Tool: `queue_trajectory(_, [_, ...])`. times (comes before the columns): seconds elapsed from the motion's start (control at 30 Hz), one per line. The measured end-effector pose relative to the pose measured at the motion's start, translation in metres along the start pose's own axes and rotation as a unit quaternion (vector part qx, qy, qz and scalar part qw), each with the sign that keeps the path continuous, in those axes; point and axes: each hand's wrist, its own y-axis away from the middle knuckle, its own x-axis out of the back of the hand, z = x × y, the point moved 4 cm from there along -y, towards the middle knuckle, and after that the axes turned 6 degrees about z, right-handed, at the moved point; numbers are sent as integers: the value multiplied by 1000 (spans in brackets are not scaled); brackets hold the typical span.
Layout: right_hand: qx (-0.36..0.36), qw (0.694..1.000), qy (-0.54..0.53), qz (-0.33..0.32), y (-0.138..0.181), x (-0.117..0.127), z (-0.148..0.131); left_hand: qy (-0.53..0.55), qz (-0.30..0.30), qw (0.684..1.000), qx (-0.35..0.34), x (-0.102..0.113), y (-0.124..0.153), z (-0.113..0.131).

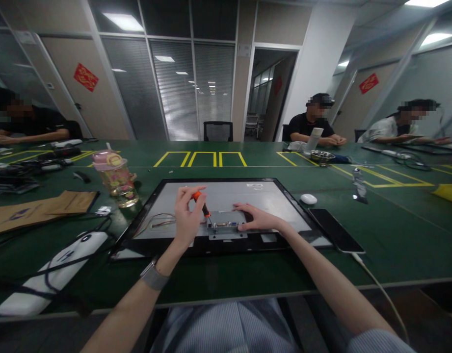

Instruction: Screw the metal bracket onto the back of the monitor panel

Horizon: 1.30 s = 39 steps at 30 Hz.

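Note:
My left hand (pixel 189 213) is closed round the orange and black handle of a screwdriver (pixel 206 211). The shaft slants down to the left edge of a metal bracket with video ports (pixel 227 230); the exact spot its tip touches is too small to tell. Spread over the bracket's right end, my right hand (pixel 257 217) rests with fingers apart. Under both hands lies a flat display panel (pixel 280 201), its grey metal back facing up inside a black frame. Thin coloured wires (pixel 155 221) trail from the bracket's left side.
Left of the panel stand a pink-lidded cup (pixel 117 179), a paper bag (pixel 38 211) and a white power strip (pixel 60 269) with black cables. At right lie a white earbud case (pixel 308 199) and a phone (pixel 336 229) on a cable. Several people sit across the green table (pixel 226 282).

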Motion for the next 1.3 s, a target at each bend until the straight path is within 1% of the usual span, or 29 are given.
queue_trajectory(0.2, [-10,1000,3,-4,1,0,-1,24,-28,999,4,-1,1,3])
queue_trajectory(0.33, [-26,1000,0,-4,1,1,0,11,-26,1000,-5,-2,2,3])
queue_trajectory(0.43, [-17,1000,0,-4,1,0,1,12,-26,1000,-13,-2,2,3])
queue_trajectory(0.57, [-12,1000,6,1,-1,-1,2,29,-46,998,-17,-2,2,4])
queue_trajectory(0.67, [-12,1000,12,3,-1,-1,3,40,-56,998,-9,-3,3,2])
queue_trajectory(0.83, [-12,1000,4,-1,0,0,0,30,-33,999,-30,-3,3,0])
queue_trajectory(0.9, [-9,1000,0,-1,1,1,-2,25,-33,999,-34,-3,2,1])
queue_trajectory(1.03, [-9,1000,-8,-1,1,1,-4,39,-58,997,-23,-3,3,6])
queue_trajectory(1.13, [-18,1000,-7,-2,2,2,-4,53,-76,996,-9,-5,4,5])
queue_trajectory(1.3, [-10,1000,-10,-3,2,1,-4,44,-39,998,-33,-5,3,1])
